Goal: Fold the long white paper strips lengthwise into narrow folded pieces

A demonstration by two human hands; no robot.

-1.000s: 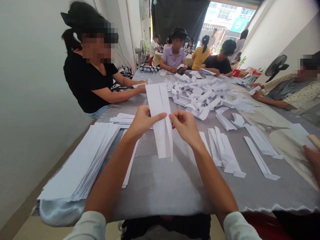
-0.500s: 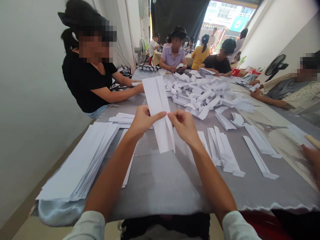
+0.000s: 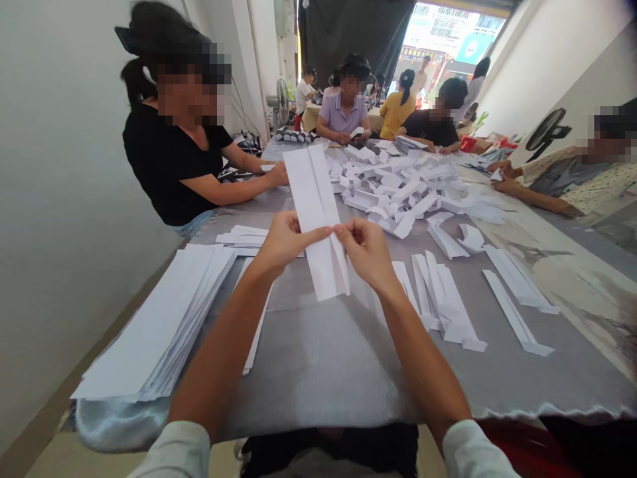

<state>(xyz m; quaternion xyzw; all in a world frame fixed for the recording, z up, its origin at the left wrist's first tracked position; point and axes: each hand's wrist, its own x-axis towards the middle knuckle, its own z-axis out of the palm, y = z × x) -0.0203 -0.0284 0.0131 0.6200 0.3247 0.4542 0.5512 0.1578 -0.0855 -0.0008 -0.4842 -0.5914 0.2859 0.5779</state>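
A long white paper sheet, creased lengthwise, is held up above the table between my two hands. My left hand grips its left edge, the thumb lying across the front and the other fingers behind. On the right edge, my right hand pinches the folded side, thumb and fingertips close to my left thumb. The paper's right strip stands bent along the crease. To my left lies a thick stack of flat paper sheets. Several folded paper strips rest to the right of my right hand.
A big heap of folded paper pieces covers the middle of the grey-clothed table. Close on the left sits a person in black; others sit at the far side and right. A black fan stands at right.
Both hands keep their hold, and the paper has shifted only slightly. A dark-blurred hand at the right edge has gone out of view.
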